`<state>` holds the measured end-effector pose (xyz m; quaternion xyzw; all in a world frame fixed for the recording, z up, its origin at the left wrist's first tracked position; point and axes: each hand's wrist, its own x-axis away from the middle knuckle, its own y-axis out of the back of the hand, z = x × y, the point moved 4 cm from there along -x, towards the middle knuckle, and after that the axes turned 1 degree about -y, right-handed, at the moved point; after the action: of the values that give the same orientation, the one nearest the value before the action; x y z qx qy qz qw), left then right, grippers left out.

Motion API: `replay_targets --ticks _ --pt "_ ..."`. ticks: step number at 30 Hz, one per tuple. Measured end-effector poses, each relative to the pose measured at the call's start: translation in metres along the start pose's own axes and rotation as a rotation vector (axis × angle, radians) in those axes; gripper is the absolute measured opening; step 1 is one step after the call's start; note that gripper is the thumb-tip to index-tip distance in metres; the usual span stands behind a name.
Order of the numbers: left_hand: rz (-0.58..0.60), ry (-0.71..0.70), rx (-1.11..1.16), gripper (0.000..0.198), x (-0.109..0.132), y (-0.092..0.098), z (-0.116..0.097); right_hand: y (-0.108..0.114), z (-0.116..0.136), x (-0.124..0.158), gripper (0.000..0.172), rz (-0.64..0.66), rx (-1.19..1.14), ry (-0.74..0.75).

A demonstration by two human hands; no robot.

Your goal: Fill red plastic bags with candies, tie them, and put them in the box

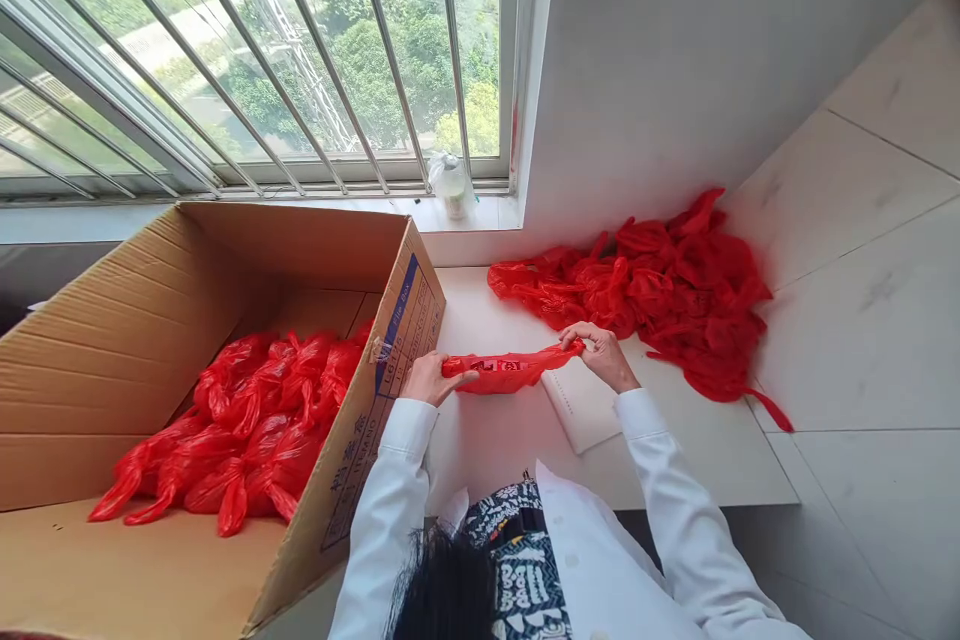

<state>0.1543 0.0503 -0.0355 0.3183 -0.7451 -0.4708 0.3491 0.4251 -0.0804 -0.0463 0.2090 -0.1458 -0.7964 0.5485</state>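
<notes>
A red plastic bag (pixel 502 375) is stretched sideways between my two hands, above the white tabletop (pixel 487 460). My left hand (pixel 433 378) pinches its left end, close to the side of the cardboard box. The right end is gripped in the fingers of my right hand (pixel 596 350), slightly higher. Dark printing shows along the bag's middle. Just beyond my right hand lies a heap of loose, crumpled red plastic bags (pixel 667 290). Under the right forearm, a white notebook (pixel 581 405) rests on the table.
A large open cardboard box (pixel 405 340) stands on the left, holding several filled, knotted red bags (pixel 262 430). Behind the table, a jar wrapped in clear plastic (pixel 451 186) sits on the sill of a barred window. Tiled wall (pixel 870 320) borders the right side.
</notes>
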Motion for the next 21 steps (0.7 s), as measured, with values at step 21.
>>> replay_targets --ticks 21 --pt "-0.174 0.016 0.139 0.072 0.026 -0.019 -0.023 0.015 0.025 0.023 0.045 -0.001 0.444 0.080"
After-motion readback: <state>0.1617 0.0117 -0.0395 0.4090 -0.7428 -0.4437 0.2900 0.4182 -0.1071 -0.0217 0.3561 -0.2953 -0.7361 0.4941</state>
